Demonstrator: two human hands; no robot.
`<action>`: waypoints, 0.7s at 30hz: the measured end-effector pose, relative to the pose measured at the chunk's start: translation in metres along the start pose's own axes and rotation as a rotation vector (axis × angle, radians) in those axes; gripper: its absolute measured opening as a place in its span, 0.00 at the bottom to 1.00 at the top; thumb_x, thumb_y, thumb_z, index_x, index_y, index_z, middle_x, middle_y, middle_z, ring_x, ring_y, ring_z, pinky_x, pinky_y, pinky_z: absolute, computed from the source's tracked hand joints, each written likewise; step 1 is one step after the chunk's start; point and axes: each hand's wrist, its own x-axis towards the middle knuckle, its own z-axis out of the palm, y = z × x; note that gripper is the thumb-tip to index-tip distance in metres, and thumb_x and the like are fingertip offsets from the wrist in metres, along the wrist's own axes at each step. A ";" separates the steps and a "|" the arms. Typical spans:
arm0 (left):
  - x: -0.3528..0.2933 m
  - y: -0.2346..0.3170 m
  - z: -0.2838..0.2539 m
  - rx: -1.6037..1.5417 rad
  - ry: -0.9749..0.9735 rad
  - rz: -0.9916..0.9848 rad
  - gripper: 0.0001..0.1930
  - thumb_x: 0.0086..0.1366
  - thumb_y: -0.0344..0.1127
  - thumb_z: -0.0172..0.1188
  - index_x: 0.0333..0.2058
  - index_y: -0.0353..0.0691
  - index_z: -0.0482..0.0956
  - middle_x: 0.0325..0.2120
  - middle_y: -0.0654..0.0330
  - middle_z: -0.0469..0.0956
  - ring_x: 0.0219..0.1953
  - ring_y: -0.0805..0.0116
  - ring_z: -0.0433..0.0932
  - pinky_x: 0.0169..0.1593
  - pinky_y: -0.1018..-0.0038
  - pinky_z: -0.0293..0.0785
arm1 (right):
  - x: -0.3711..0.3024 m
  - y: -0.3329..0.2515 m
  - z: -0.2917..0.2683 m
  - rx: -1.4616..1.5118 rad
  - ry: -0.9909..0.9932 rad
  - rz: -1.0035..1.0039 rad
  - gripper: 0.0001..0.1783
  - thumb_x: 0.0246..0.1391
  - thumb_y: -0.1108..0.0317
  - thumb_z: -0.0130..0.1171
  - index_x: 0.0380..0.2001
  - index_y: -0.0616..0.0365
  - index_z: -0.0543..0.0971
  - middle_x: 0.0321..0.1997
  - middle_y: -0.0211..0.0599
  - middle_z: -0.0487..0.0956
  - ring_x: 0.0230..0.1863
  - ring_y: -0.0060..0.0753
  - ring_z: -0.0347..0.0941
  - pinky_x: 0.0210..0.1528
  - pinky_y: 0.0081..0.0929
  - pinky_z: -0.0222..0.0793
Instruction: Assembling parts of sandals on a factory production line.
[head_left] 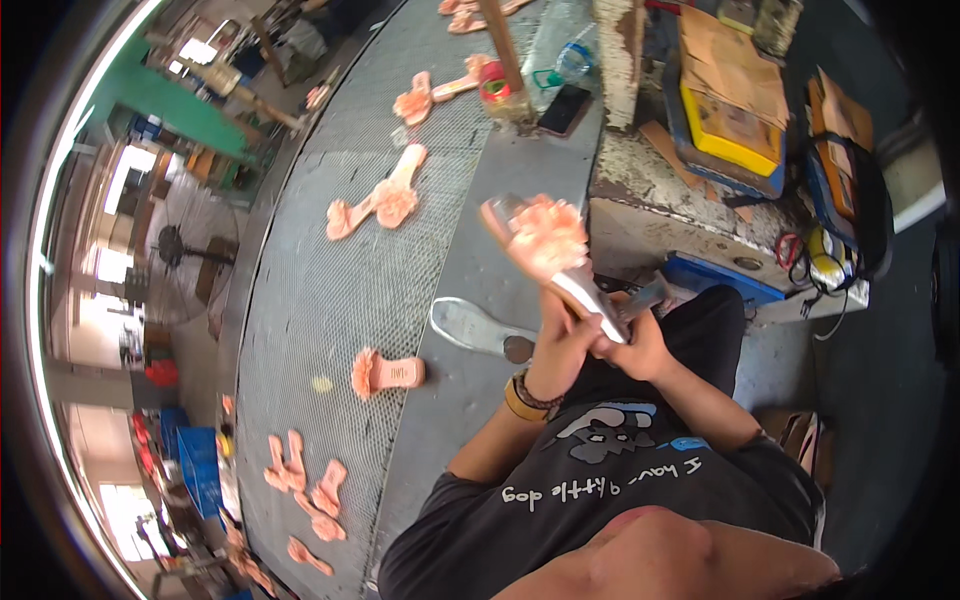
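In front of my body both hands are closed around a peach slide sandal [575, 285] with a ruffled flower on its strap, tilted with the toe up and to the left. My left hand [562, 345] grips the heel end from the left. My right hand [640, 345] presses against the same end from the right, and a greyish piece [652, 294] shows by its fingers, too blurred to name. A shiny silvery edge runs along the sandal. On the bench to the left lies a flat, sole-shaped pale piece [470, 325] with a dark heel patch.
A single peach sandal [385, 373] stands on the mesh-covered conveyor [300, 300], with a pair [385, 200] farther off and several more near and far. A phone [565, 110] and plastic bottle [574, 62] lie ahead. To the right are a worn cabinet [690, 225] and yellow tray [730, 140].
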 end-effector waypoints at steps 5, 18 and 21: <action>-0.014 0.044 0.008 0.763 -0.397 0.226 0.39 0.67 0.42 0.63 0.72 0.33 0.58 0.73 0.39 0.53 0.73 0.46 0.58 0.73 0.58 0.52 | 0.026 -0.034 -0.056 -0.073 0.566 0.066 0.19 0.61 0.56 0.61 0.44 0.62 0.78 0.25 0.30 0.77 0.20 0.18 0.67 0.19 0.23 0.59; -0.149 0.017 -0.225 1.639 0.579 0.111 0.10 0.66 0.28 0.54 0.42 0.32 0.81 0.34 0.48 0.81 0.36 0.51 0.79 0.43 0.61 0.74 | 0.177 -0.142 -0.239 -1.640 1.065 0.107 0.40 0.56 0.31 0.58 0.35 0.66 0.84 0.34 0.57 0.85 0.38 0.55 0.85 0.40 0.46 0.82; -0.147 0.040 -0.275 1.882 0.709 0.107 0.10 0.65 0.30 0.53 0.39 0.31 0.80 0.39 0.44 0.79 0.44 0.48 0.78 0.51 0.56 0.71 | 0.193 -0.136 -0.234 -1.686 1.029 0.044 0.41 0.56 0.30 0.56 0.37 0.66 0.85 0.35 0.59 0.85 0.38 0.57 0.85 0.40 0.46 0.82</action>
